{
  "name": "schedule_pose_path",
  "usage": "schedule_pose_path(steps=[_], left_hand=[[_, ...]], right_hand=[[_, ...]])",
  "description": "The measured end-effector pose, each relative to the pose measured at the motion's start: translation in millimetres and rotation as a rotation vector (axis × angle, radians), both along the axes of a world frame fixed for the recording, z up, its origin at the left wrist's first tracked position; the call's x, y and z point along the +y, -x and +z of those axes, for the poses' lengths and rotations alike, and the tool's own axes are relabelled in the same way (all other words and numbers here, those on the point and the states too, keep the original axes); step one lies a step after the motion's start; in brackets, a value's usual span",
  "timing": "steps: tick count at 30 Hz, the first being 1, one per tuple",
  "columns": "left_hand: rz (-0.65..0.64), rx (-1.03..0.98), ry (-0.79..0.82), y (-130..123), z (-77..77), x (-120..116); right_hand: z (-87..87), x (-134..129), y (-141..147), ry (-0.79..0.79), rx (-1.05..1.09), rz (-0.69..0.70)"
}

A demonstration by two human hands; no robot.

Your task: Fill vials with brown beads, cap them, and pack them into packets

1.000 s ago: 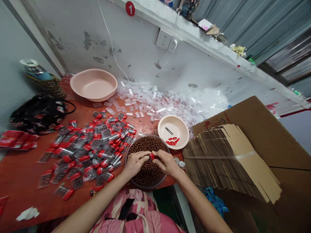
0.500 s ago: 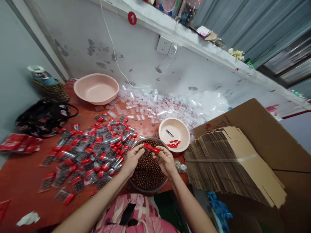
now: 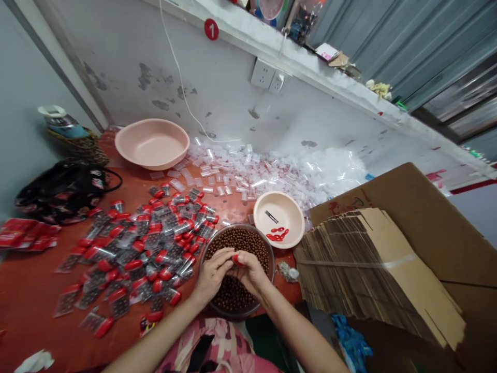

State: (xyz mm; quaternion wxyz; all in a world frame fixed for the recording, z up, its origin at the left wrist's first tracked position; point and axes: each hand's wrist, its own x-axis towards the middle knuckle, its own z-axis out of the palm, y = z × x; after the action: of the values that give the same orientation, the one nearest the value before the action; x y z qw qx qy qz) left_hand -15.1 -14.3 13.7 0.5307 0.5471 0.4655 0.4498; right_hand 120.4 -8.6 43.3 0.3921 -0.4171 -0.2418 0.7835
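My left hand (image 3: 213,275) and my right hand (image 3: 251,272) meet over a metal bowl (image 3: 271,247) full of small brown balls (image 3: 241,238). Between the thumb and fingers of my right hand is a small red plastic piece (image 3: 237,260), mostly covered. The fingers of my left hand are bent together against it; what they grip is hidden. To the left lies a heap of clear plastic packs with red caps (image 3: 116,296), filled with dark balls. Just behind the bowl, a cream basin (image 3: 258,213) contains several red pieces (image 3: 277,237) and a dark strip (image 3: 272,216).
Clear plastic sleeves (image 3: 264,173) are piled along the wall. A pink basin (image 3: 151,142) and a black bag (image 3: 62,191) occupy the back left of the red table (image 3: 27,282). Strapped flat cardboard (image 3: 357,264) leans on a carton (image 3: 404,207) at right.
Both hands have come closer together and lower over the bowl. The red piece, stretched between them before, is now mostly covered by fingers. The view has shifted slightly.
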Motion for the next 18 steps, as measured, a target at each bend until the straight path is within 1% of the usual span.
schedule_pose_path(steps=[2,3,4,5,7,8,10,11,12,14,15,16,18], left_hand=[[0.027,0.019,0.007,4,-5.1,1],[0.039,0.030,0.018,7,-7.8,2],[0.056,0.040,0.033,10,-10.6,3],[0.073,0.046,0.047,14,-13.2,5],[0.108,0.049,0.077,23,-17.1,10],[0.138,0.054,0.094,29,-18.3,13],[0.220,0.092,0.135,44,-19.2,22],[0.276,0.124,0.153,52,-19.4,28],[0.335,0.162,0.167,61,-20.0,34],[0.438,0.244,0.169,79,-23.0,47],[0.483,0.285,0.161,89,-25.6,54],[0.528,0.325,0.146,98,-29.0,60],[0.600,0.401,0.104,114,-36.6,68]], right_hand=[[-7.6,0,7,-0.005,-0.028,-0.024],[-10.3,3,9,-0.004,-0.043,0.000],[-12.3,8,10,0.000,-0.062,0.057],[-13.5,16,11,-0.002,-0.091,0.146],[-14.4,40,10,-0.059,-0.206,0.360],[-15.1,57,9,-0.126,-0.312,0.461],[-19.2,96,7,-0.345,-0.645,0.582],[-23.6,116,7,-0.469,-0.918,0.627],[-29.9,136,9,-0.556,-1.209,0.740],[-47.6,169,15,-0.542,-1.379,0.832],[-58.2,181,19,-0.523,-1.441,0.886],[-69.1,190,25,-0.498,-1.477,0.934],[-89.5,199,36,-0.467,-1.549,1.030]])
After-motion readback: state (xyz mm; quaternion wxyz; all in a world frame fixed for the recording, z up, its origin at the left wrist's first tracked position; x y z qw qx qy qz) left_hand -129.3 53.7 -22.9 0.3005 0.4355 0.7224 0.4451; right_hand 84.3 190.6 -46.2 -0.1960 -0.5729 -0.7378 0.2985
